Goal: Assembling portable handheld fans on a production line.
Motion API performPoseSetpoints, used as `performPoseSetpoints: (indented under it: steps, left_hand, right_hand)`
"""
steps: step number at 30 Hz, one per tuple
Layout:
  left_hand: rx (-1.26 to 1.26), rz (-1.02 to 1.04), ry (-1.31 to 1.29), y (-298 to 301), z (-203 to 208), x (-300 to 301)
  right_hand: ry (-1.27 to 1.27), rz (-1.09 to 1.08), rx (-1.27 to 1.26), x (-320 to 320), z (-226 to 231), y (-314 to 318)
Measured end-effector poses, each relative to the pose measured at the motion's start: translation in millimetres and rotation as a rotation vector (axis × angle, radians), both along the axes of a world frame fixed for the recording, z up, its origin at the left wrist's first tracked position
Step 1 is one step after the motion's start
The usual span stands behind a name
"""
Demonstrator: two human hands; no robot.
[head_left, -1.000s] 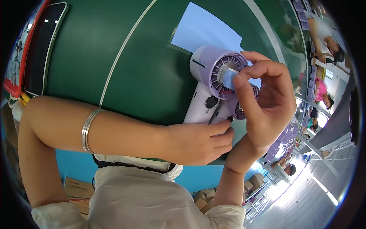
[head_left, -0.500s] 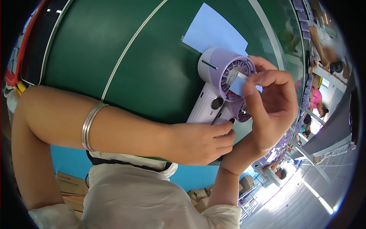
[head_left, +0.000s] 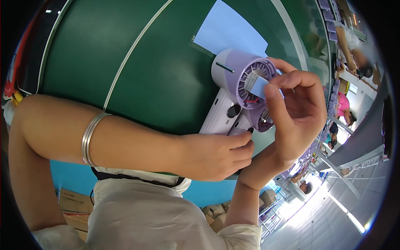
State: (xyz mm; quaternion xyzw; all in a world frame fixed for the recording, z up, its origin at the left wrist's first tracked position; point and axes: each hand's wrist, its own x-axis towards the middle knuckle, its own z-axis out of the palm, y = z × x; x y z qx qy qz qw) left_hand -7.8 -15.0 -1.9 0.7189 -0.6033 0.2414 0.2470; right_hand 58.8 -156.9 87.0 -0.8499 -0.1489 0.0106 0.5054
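Observation:
A lilac handheld fan (head_left: 230,66) has its round head open toward my right hand, showing ribs and a bit of red wire inside. Thumb and index finger of my right hand (head_left: 298,98) pinch a small pale-blue piece with a white part (head_left: 259,86) at the mouth of that head. Below it lies another lilac fan head (head_left: 263,121), partly covered. A white handle with a round dark window (head_left: 220,114) extends beneath the upper head. My left hand (head_left: 218,156) is closed with curled fingers beside the handles, a small dark tip at its fingers; its grip is hidden.
A light-blue sheet (head_left: 231,31) lies behind the fan on the green work surface (head_left: 146,79). A black flat device (head_left: 43,46) stands at the far left. Cardboard boxes (head_left: 75,204) are below the table. Lilac parts line the right side, where other people work.
The fans, sheet and both arms sit slightly further left in the picture. The pale-blue piece is still pinched at the fan head, its tilt a little changed.

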Motion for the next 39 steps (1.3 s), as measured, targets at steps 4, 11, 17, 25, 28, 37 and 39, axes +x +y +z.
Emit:
performPoseSetpoints:
  steps: [4,11,17,25,28,37,39]
  left_hand:
    - [0.002,-0.001,-0.005,-1.4,-1.2,0.2]
    - [0.006,0.007,-0.006,-1.7,-1.4,-1.1]
    - [0.026,0.014,-0.026,-0.3,-0.1,-0.4]
    - [0.044,-0.005,-0.022,-0.8,0.4,0.8]
    - [0.034,-0.011,-0.019,-1.3,0.4,0.6]
    - [0.029,-0.017,-0.005,0.7,0.8,1.1]
    - [0.026,-0.013,-0.006,1.5,-0.5,0.4]
  right_hand:
    - [-0.002,0.024,-0.008,0.9,0.3,-2.1]
    - [0.023,-0.002,-0.008,1.9,2.3,-0.1]
    - [0.041,0.015,0.007,3.3,3.2,-1.6]
    - [0.061,0.015,-0.027,4.1,4.3,-2.9]
    - [0.009,0.008,-0.003,2.8,1.4,-1.2]
    - [-0.051,-0.022,-0.121,-3.5,-1.3,10.1]
    - [-0.02,-0.042,-0.112,-3.4,-0.4,12.5]
